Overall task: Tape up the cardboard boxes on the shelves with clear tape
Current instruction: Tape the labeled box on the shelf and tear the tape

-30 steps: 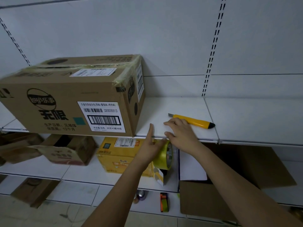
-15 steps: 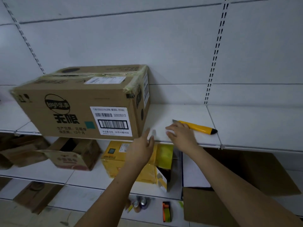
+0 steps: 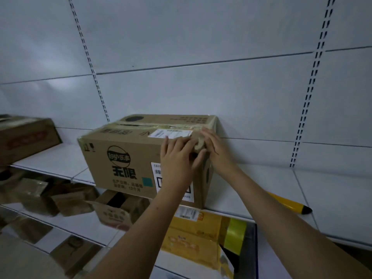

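Both hands meet at the upper right front corner of the Lay's cardboard box [image 3: 141, 158], at centre frame. Left hand [image 3: 178, 158] lies flat on the front face with straight, spread fingers, its thumb reaching toward the corner. Right hand [image 3: 214, 150] covers the corner edge from the right side; its fingers look fairly straight and seem to press a loose, crinkled tape end [image 3: 199, 143] against the cardboard, though blur hides whether it pinches it. A tape strip [image 3: 153, 124] runs left to right along the top seam, ending at that corner, so the smoothing likely goes down over the edge, nearest the right hand. The box stands on the white shelf [image 3: 261, 190]. A yellow utility knife [image 3: 289, 204] lies right of it, partly behind the right forearm.
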